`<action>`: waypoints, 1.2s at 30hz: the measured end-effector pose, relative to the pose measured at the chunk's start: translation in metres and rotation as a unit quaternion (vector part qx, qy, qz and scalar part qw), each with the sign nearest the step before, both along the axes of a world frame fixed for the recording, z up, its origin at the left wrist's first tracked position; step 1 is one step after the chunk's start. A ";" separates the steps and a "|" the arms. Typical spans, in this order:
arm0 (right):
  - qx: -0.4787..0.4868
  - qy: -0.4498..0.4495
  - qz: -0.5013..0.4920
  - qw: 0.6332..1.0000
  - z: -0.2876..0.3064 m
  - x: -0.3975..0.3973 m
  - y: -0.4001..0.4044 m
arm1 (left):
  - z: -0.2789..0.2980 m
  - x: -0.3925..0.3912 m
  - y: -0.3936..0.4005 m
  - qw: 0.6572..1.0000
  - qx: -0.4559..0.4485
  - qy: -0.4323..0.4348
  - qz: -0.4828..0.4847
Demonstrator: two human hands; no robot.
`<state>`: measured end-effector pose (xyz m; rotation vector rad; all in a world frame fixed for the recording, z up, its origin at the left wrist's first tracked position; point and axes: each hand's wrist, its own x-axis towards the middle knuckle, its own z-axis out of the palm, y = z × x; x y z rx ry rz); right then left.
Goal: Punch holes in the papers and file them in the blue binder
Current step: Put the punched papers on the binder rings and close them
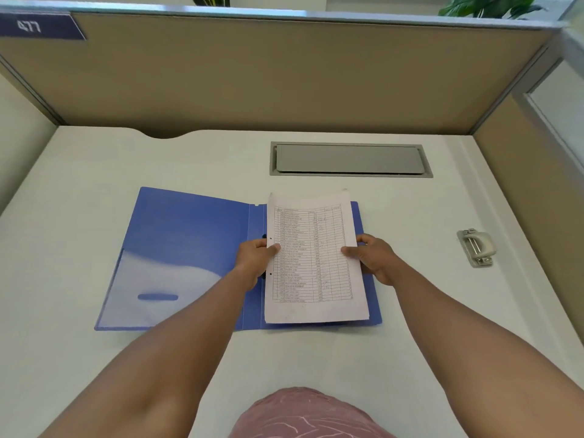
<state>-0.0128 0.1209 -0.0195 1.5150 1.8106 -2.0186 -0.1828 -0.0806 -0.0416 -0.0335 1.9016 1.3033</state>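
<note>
The blue binder (189, 248) lies open flat on the white desk (316, 358). A stack of printed papers (313, 267) with two punched holes along its left edge sits over the binder's right half. My left hand (254, 260) pinches the stack's left edge, thumb on top, between the two holes. My right hand (374, 259) pinches the right edge the same way. The binder's clip is mostly hidden behind my left hand and the papers. The grey hole punch (476, 247) sits on the desk to the right, apart from both hands.
A grey cable-tray lid (349, 159) is set into the desk behind the binder. Tan cubicle partitions (284, 74) close off the back and right side. A cable notch (164, 134) cuts the desk's rear edge at the left.
</note>
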 end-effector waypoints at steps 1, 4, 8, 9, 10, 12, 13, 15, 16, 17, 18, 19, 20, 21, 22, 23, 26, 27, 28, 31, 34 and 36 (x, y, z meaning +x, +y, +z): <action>0.012 0.001 0.004 1.000 0.001 -0.001 -0.001 | -0.001 -0.001 -0.001 1.000 -0.002 0.000 0.008; 0.046 0.008 0.009 0.999 0.003 -0.004 -0.003 | -0.006 -0.006 0.000 1.000 -0.013 0.003 0.027; 0.078 0.018 0.001 0.997 -0.001 -0.006 -0.003 | -0.011 -0.010 0.005 0.997 -0.037 -0.010 0.072; 0.083 0.018 -0.002 0.996 -0.002 -0.007 -0.002 | -0.011 -0.011 0.007 0.995 -0.042 -0.017 0.086; 0.085 0.019 -0.005 0.996 -0.003 -0.007 -0.002 | -0.010 -0.011 0.010 0.994 -0.046 -0.025 0.099; 0.087 0.022 -0.007 0.996 -0.002 -0.007 -0.001 | -0.009 -0.011 0.013 0.989 -0.064 -0.044 0.124; 0.085 0.024 -0.008 0.996 -0.002 -0.007 -0.001 | -0.010 -0.012 0.015 0.987 -0.073 -0.052 0.133; 0.081 0.031 -0.009 0.996 0.000 -0.008 0.000 | -0.012 -0.013 0.016 0.984 -0.077 -0.069 0.146; 0.080 0.034 -0.008 0.996 0.000 -0.008 0.000 | -0.011 -0.014 0.016 0.983 -0.076 -0.075 0.147; 0.080 0.036 -0.008 0.996 0.001 -0.008 0.001 | -0.012 -0.014 0.017 0.983 -0.078 -0.078 0.145; 0.077 0.039 -0.009 0.996 0.001 -0.008 0.001 | -0.014 -0.016 0.017 0.983 -0.081 -0.080 0.142; 0.074 0.041 -0.009 0.996 0.001 -0.008 0.001 | -0.016 -0.017 0.017 0.984 -0.084 -0.084 0.136; 0.071 0.043 -0.009 0.996 0.002 -0.009 0.000 | -0.016 -0.017 0.017 0.984 -0.087 -0.087 0.132; 0.069 0.044 -0.008 0.997 0.002 -0.009 0.000 | -0.018 -0.018 0.016 0.983 -0.087 -0.090 0.136; 0.066 0.045 -0.007 0.997 0.003 -0.009 -0.001 | -0.021 -0.019 0.015 0.981 -0.085 -0.096 0.143; 0.064 0.046 -0.008 0.997 0.003 -0.009 -0.001 | -0.025 -0.020 0.015 0.980 -0.082 -0.103 0.146; 0.063 0.050 -0.005 0.997 0.004 -0.007 -0.001 | -0.025 -0.021 0.013 0.981 -0.071 -0.122 0.136; 0.065 0.049 -0.002 0.997 0.004 -0.007 -0.001 | -0.026 -0.021 0.013 0.981 -0.064 -0.127 0.133; 0.068 0.047 0.002 0.997 0.004 -0.007 -0.001 | -0.025 -0.021 0.013 0.981 -0.058 -0.130 0.129; 0.073 0.044 0.008 0.996 0.005 -0.005 -0.001 | -0.022 -0.021 0.013 0.983 -0.043 -0.137 0.118; 0.072 0.041 0.013 0.996 0.005 -0.004 -0.001 | -0.019 -0.020 0.014 0.982 -0.036 -0.145 0.117; 0.072 0.039 0.014 0.997 0.005 -0.004 -0.001 | -0.019 -0.020 0.015 0.982 -0.041 -0.145 0.117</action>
